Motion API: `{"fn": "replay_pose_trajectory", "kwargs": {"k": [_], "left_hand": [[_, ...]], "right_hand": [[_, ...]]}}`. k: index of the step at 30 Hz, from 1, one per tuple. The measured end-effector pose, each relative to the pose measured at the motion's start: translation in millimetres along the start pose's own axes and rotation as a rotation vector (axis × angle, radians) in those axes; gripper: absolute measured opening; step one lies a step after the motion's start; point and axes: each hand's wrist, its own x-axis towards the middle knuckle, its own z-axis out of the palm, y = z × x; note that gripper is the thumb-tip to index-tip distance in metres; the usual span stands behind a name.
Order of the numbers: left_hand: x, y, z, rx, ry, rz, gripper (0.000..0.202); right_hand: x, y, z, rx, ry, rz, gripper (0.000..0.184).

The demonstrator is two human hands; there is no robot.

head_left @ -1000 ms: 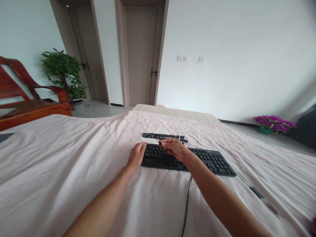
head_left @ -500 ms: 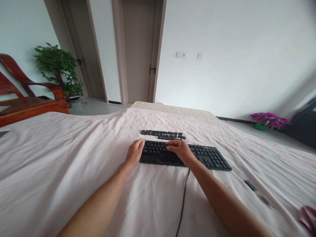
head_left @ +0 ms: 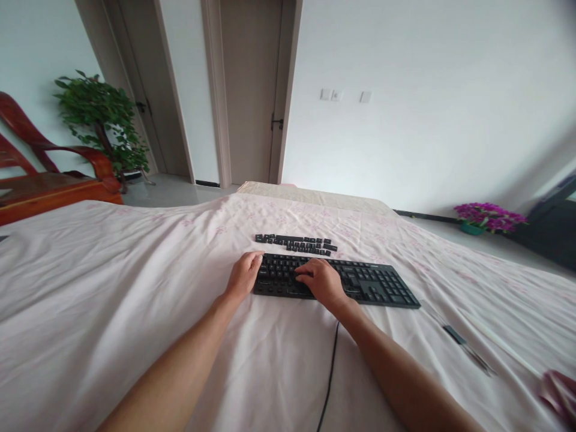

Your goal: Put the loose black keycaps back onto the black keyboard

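A black keyboard (head_left: 382, 287) lies on a pale bedsheet. Its left front rows show sockets without caps, while keycaps sit on the rows behind. My left hand (head_left: 244, 273) grips the keyboard's left end, thumb and fingers at the far left corner. Over the middle of the letter keys is my right hand (head_left: 321, 279), thumb and forefinger drawn together low on the keys; whatever may be between them is hidden. Just behind the keyboard, loose black keycaps (head_left: 310, 246) lie in rough rows, a long bar-shaped one among them.
A black cable (head_left: 332, 372) runs from the keyboard toward me. Right of the keyboard lies a thin wire tool with a dark handle (head_left: 454, 334). Pink cloth (head_left: 558, 393) shows at the right edge. Beyond the bed stand a wooden chair (head_left: 58, 186), plants and a wall.
My right hand has shifted slightly left and toward me, from the upper key rows to the middle of the keyboard. My left hand stays at the left end. The view has tilted slightly.
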Motion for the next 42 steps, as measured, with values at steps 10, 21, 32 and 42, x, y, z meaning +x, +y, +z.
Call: {"fn": "replay_pose_trajectory", "kwargs": {"k": [10, 21, 32, 42], "left_hand": [[0.8, -2.3, 1.4, 0.000, 0.008, 0.011, 0.036], [1.1, -2.5, 0.9, 0.006, 0.009, 0.020, 0.035], [0.3, -1.8, 0.6, 0.016, 0.004, 0.020, 0.035], [-1.6, 2.2, -0.2, 0.037, -0.007, 0.048, 0.035]], "right_hand": [[1.2, -13.2, 0.0, -0.122, -0.013, -0.090, 0.016], [1.7, -19.3, -0.6, -0.164, -0.057, -0.124, 0.017], [-10.9, -28.1, -2.8, -0.321, -0.074, -0.221, 0.029], [-18.5, -35.4, -16.1, -0.398, -0.185, -0.239, 0.035]]}}
